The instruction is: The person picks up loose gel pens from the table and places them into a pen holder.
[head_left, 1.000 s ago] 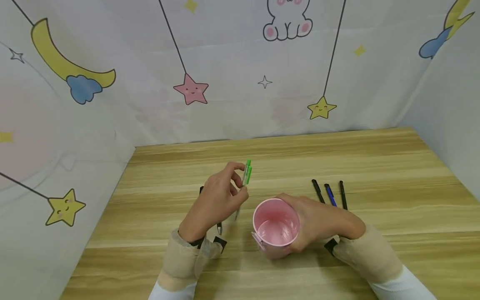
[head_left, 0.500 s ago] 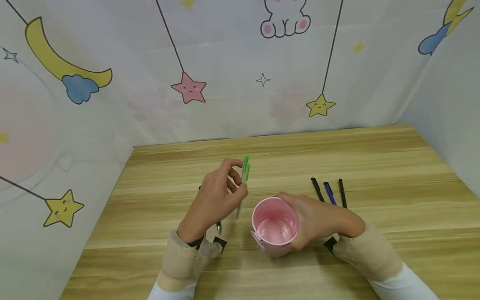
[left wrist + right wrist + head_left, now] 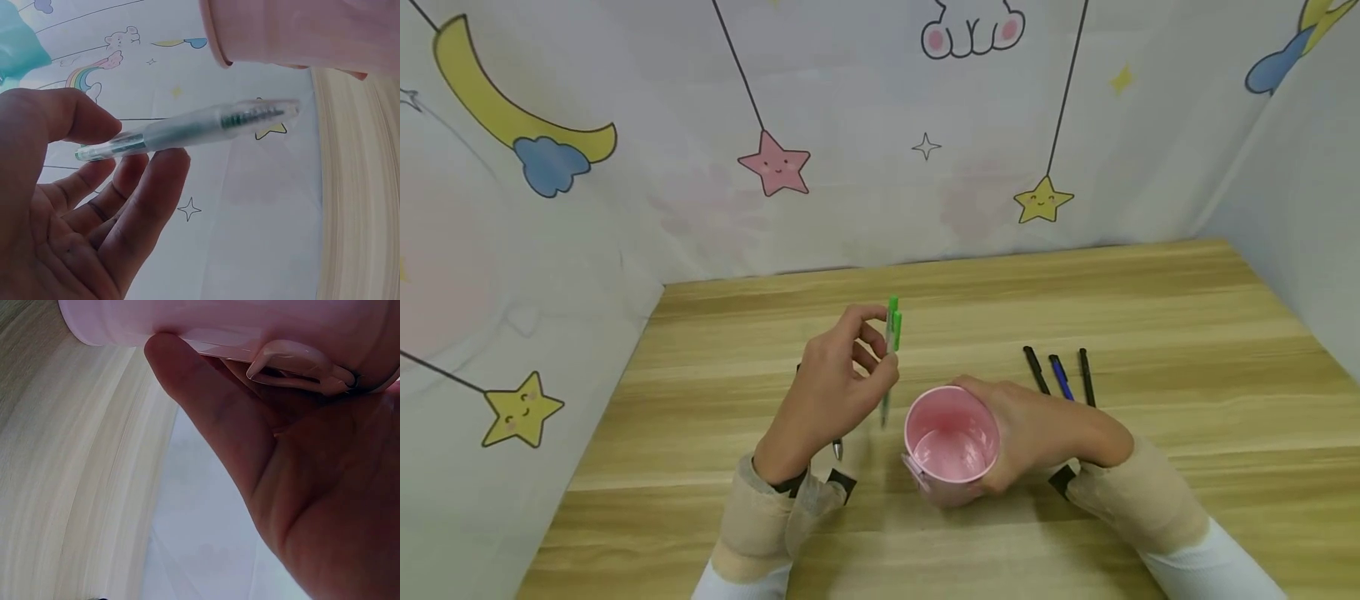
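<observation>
A clear pen (image 3: 891, 331) with a green button and clip is pinched between the thumb and fingers of my left hand (image 3: 842, 371). In the head view it stands nearly upright, tip down, left of the pink bucket-shaped cup (image 3: 951, 493). The left wrist view shows the pen's clear barrel (image 3: 181, 131) below the cup's rim (image 3: 215, 37). My right hand (image 3: 1037, 425) grips the cup from the right side. The cup's mouth faces up, and only its pink inside shows. In the right wrist view my thumb (image 3: 206, 406) presses its wall, near a small loop handle (image 3: 294, 356).
Two black pens (image 3: 1035, 367) and a blue pen (image 3: 1060, 375) lie on the wooden table (image 3: 1187, 358), partly behind my right hand. Another pen's tip (image 3: 838, 451) shows beneath my left wrist. A printed cloth (image 3: 865, 217) hangs along the table's back edge.
The pen in my left hand has turned more upright, its tip shifting slightly right toward the cup. My right hand and the cup have stayed put. The head view has tilted down a little.
</observation>
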{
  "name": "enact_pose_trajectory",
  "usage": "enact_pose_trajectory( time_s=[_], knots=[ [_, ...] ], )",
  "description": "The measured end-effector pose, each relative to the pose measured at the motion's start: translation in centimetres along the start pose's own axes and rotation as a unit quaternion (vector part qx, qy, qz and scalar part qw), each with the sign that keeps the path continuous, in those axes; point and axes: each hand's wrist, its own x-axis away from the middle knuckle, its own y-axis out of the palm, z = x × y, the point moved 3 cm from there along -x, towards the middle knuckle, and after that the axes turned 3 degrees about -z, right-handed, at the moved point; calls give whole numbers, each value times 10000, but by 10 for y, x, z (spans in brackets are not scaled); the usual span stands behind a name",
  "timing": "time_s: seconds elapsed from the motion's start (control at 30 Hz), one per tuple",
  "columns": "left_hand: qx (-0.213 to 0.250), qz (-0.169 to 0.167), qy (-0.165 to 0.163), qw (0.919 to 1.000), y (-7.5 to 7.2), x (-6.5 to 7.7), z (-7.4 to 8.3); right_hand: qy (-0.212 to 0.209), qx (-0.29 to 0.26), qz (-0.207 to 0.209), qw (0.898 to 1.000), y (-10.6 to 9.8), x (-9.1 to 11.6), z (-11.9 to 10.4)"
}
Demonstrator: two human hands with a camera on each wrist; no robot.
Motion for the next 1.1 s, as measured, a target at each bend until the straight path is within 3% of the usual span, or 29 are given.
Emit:
enact_pose_trajectory(
  time_s=[0.27, 0.5, 0.77, 1.1],
  knots=[
    [166, 138, 130, 9997, 0, -1, 4, 72, 116, -24, 9999, 1, -2, 19],
    [254, 183, 264, 9992, 1, -1, 7, 110, 237, 6, 9997, 0, -1, 20],
    [317, 303, 336, 9985, 0, -2, 12, 188, 4, -56, 9998, -2, -1, 15],
    [833, 450, 334, 9949, -15, 2, 50, -40, -37, 62, 10000, 2, -2, 16]
  ],
)
